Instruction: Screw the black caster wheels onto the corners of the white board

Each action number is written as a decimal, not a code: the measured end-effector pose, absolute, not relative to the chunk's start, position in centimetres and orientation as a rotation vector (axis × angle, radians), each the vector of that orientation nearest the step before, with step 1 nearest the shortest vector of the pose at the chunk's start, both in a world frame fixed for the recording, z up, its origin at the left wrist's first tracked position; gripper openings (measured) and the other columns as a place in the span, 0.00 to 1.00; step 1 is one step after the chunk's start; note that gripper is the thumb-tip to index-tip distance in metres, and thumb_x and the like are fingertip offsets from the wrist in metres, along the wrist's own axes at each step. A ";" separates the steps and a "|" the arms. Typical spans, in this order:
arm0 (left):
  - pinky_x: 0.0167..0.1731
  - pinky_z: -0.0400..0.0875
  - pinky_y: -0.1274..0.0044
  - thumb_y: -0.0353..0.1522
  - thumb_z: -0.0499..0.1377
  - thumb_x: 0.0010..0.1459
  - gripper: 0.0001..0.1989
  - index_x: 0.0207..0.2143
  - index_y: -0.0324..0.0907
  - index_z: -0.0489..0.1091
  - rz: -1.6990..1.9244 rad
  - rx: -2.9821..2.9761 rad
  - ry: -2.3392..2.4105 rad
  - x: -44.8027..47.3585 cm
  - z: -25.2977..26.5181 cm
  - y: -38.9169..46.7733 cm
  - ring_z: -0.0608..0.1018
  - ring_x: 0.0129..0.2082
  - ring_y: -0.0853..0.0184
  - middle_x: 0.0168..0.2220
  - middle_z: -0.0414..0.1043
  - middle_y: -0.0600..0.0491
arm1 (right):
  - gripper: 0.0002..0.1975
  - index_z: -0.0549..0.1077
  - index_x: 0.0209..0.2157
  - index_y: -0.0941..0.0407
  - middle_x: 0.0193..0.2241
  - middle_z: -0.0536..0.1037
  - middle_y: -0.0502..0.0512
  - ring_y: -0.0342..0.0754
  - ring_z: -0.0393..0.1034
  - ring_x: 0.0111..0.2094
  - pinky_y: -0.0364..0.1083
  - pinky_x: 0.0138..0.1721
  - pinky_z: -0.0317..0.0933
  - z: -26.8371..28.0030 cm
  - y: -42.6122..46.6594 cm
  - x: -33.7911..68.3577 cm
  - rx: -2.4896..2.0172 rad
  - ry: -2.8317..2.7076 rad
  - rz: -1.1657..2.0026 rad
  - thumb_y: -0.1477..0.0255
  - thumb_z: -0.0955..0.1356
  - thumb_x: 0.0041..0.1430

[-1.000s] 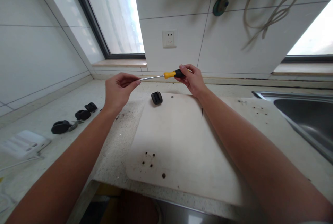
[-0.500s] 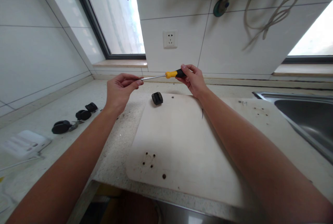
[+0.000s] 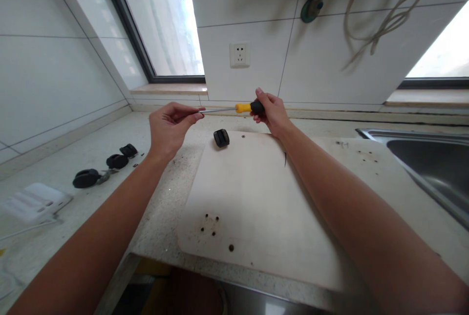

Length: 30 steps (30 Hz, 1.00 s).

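Note:
A screwdriver [image 3: 243,108] with a yellow and black handle is held level above the back of the counter. My right hand [image 3: 273,112] is closed round the black end of its handle, thumb raised a little off it. At the other end, my left hand [image 3: 170,124] pinches the metal tip between thumb and fingers; whether a small screw is there too, I cannot tell. Below the hands, a black caster [image 3: 221,138] stands on a white board [image 3: 256,198]. Groups of small holes show at the board's near left and far right corners.
Several black casters [image 3: 86,178] lie on the counter [image 3: 164,217] at left, near a white box-shaped device [image 3: 36,202] with a cable. A steel sink [image 3: 436,168] is at right. On the tiled wall are a socket [image 3: 240,55], pipes and a hanging cord [image 3: 381,36].
The right thumb has lifted slightly and the fingers have shifted on the handle. The screwdriver has moved slightly right. My left hand keeps its pinch at the tip.

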<state>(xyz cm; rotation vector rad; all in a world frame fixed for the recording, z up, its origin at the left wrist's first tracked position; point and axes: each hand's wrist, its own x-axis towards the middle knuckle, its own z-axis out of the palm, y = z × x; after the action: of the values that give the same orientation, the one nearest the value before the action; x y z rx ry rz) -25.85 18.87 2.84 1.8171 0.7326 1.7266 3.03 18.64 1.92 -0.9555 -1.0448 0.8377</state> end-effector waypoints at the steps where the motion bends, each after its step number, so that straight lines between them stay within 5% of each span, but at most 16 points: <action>1: 0.53 0.89 0.62 0.32 0.78 0.53 0.10 0.34 0.45 0.81 1.718 1.824 0.745 -25.9 2.9 18.8 0.91 0.44 0.56 0.40 0.89 0.52 | 0.39 0.73 0.30 0.53 0.21 0.76 0.49 0.40 0.69 0.17 0.39 0.14 0.62 1.9 18.6 3.0 -0.971 -1.063 0.827 0.32 0.80 0.43; 16: 0.52 0.89 0.61 0.33 0.78 0.52 0.11 0.32 0.47 0.79 1.674 1.759 0.594 -25.7 2.6 19.1 0.91 0.45 0.56 0.38 0.88 0.53 | 0.41 0.74 0.29 0.54 0.15 0.71 0.49 0.40 0.59 0.13 0.41 0.11 0.47 1.9 18.2 2.9 -1.050 -1.156 0.876 0.27 0.74 0.46; 24: 0.48 0.87 0.67 0.35 0.74 0.59 0.22 0.55 0.48 0.78 1.604 1.775 0.770 -25.1 2.7 18.4 0.90 0.45 0.59 0.46 0.88 0.49 | 0.40 0.70 0.30 0.52 0.17 0.73 0.48 0.40 0.64 0.15 0.40 0.12 0.53 1.9 18.7 2.7 -1.061 -1.004 0.841 0.29 0.76 0.46; 30: 0.53 0.85 0.65 0.40 0.74 0.59 0.25 0.56 0.47 0.75 1.568 1.743 0.738 -24.4 1.7 18.4 0.89 0.49 0.58 0.48 0.87 0.48 | 0.39 0.69 0.30 0.52 0.16 0.71 0.47 0.39 0.62 0.15 0.39 0.13 0.53 2.7 18.5 2.4 -1.076 -0.962 0.787 0.28 0.74 0.50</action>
<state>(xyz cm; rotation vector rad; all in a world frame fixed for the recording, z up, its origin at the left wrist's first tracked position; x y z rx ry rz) -24.37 18.41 1.70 1.7431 0.7382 1.5684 2.40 18.49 2.74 -1.0760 -0.9620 0.7866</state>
